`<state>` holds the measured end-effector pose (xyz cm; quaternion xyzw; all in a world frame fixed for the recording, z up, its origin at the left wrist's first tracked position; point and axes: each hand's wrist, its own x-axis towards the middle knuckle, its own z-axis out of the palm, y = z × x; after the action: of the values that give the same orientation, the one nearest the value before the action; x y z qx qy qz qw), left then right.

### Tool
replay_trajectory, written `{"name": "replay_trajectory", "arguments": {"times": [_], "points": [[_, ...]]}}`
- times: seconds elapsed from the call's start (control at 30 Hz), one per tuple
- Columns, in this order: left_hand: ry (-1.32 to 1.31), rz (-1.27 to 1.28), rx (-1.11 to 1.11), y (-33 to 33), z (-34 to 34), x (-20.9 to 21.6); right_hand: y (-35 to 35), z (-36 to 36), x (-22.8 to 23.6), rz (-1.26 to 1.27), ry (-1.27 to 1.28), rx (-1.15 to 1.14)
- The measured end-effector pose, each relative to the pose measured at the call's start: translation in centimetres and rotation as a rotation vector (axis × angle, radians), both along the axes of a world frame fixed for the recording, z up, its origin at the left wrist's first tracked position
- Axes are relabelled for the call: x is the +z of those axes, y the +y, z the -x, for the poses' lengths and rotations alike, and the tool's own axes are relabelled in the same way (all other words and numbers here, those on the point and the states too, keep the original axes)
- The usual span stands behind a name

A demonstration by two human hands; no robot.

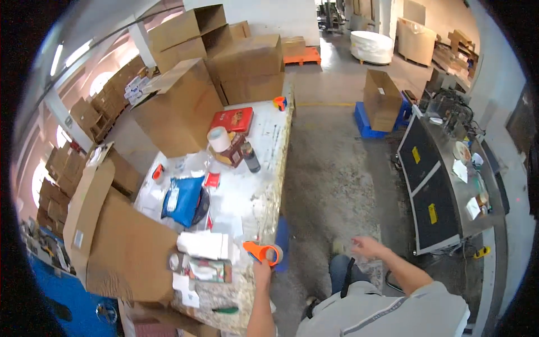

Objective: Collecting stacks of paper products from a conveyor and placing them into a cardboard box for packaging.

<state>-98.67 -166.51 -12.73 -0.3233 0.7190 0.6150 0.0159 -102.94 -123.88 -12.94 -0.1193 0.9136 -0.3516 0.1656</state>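
Tape dispenser point(263, 251) — seemingly atop left fingers point(261, 266)

Grey concrete floor point(337, 168), stacked cardboard boxes point(247, 67), arched windows point(98, 81), a steel workbench point(449, 185).

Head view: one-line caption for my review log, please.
Left hand holds an orange tape dispenser at the cluttered table's edge; right hand hangs free over the concrete floor.

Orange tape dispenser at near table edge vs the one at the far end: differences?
The near tape dispenser is gripped by the left hand; the far tape dispenser lies untouched. The near one looks larger and sits among papers; the far one sits beside stacked boxes. Both are orange.
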Motion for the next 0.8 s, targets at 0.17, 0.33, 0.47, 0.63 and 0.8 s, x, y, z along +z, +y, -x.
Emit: {"name": "replay_trajectory", "arguments": {"times": [0.17,0.33,0.47,0.63,0.8], "points": [[0.024,0.089,0.219,-8.9,13.9,-9.6,-6.0,26.9,-3.6,0.008,-0.024,0.118],[-0.042,0.111,0.335,-13.0,28.0,-13.7,-14.5,58.5,-6.0,0.132,0.002,0.097],[-0.059,-0.112,0.640,-14.4,32.6,-14.9,-19.5,81.9,-10.4,0.014,0.139,0.009],[-0.347,-0.124,0.728,-15.4,33.9,-14.2,-25.4,103.0,-13.0,-0.186,0.413,0.010],[-0.382,0.328,0.710,-9.9,34.4,-8.0,-30.2,113.1,-12.8,-0.551,0.692,0.157]]}}
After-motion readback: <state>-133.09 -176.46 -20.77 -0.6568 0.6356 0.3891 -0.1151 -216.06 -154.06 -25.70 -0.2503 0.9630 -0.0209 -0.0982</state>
